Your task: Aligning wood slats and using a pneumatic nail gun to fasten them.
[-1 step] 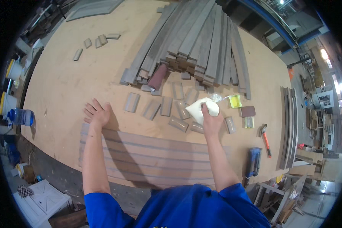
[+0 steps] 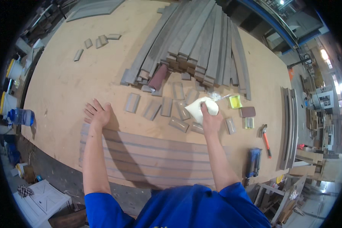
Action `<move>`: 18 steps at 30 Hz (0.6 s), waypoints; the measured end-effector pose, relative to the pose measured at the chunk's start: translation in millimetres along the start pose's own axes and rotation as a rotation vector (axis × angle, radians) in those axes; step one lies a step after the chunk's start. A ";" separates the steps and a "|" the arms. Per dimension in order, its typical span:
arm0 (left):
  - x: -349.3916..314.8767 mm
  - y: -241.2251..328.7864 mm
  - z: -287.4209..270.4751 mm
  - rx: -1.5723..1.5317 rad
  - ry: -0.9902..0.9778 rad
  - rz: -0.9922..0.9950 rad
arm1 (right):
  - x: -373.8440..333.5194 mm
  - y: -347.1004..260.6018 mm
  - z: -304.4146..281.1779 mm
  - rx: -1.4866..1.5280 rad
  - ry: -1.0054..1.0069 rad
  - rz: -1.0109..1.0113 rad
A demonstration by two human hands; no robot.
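My right hand (image 2: 212,119) is closed around a plastic bag of white glue (image 2: 195,109). Its pointed tip aims left, over small grey wooden blocks (image 2: 178,124), and clear loose plastic trails from its far end. Several blocks carry shiny streaks of glue along their top faces; others, such as the block (image 2: 132,103) nearer my left hand, look dry. Flat on the table, fingers spread, my left hand (image 2: 98,113) rests just beyond the left end of a row of long grey strips (image 2: 152,152), holding nothing.
A large stack of grey slats (image 2: 195,34) fills the far middle, with a dark red roll (image 2: 158,77) against it. To the right are a yellow-green box (image 2: 235,101), a brown sanding block (image 2: 248,111), a hammer (image 2: 266,141) and a blue nail gun (image 2: 254,161). A water jug (image 2: 22,116) stands left.
The bag of glue and my right hand have shifted very slightly left. My left hand stays where it was.
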State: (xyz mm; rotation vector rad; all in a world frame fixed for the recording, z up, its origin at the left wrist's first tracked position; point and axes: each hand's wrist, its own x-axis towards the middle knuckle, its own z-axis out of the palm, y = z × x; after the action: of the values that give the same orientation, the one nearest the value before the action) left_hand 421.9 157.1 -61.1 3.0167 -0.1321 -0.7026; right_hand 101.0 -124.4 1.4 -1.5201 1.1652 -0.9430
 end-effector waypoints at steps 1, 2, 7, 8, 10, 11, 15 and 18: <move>0.0 -0.7 0.9 0.007 0.004 -0.005 | 2.1 0.3 5.5 0.004 0.000 -0.012; 0.4 -2.0 1.4 0.005 0.007 -0.008 | 2.1 0.6 9.8 0.006 -0.004 -0.014; -3.6 0.4 -2.8 -0.003 -0.016 -0.009 | 3.3 9.8 9.9 -0.039 -0.032 -0.028; -3.9 2.0 -3.8 -0.005 -0.017 -0.014 | 6.9 16.1 5.1 -0.040 -0.037 -0.029; -6.5 6.7 -5.1 0.003 -0.024 0.005 | 13.6 26.1 -9.3 0.042 0.013 -0.011; -7.1 6.0 -6.2 0.004 -0.027 0.007 | 18.9 32.5 -9.9 0.124 0.054 -0.020; -3.1 1.3 -7.4 -0.001 -0.038 -0.006 | 30.2 22.9 -1.9 0.200 0.094 -0.027; -4.1 2.3 -4.9 -0.002 -0.030 0.004 | 44.8 25.0 5.2 0.243 0.126 -0.059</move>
State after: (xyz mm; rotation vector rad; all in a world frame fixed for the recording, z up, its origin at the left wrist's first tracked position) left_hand 420.3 155.3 -54.8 3.0039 -0.1377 -0.7470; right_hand 111.3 -168.6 -23.1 -1.3205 1.0554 -1.1893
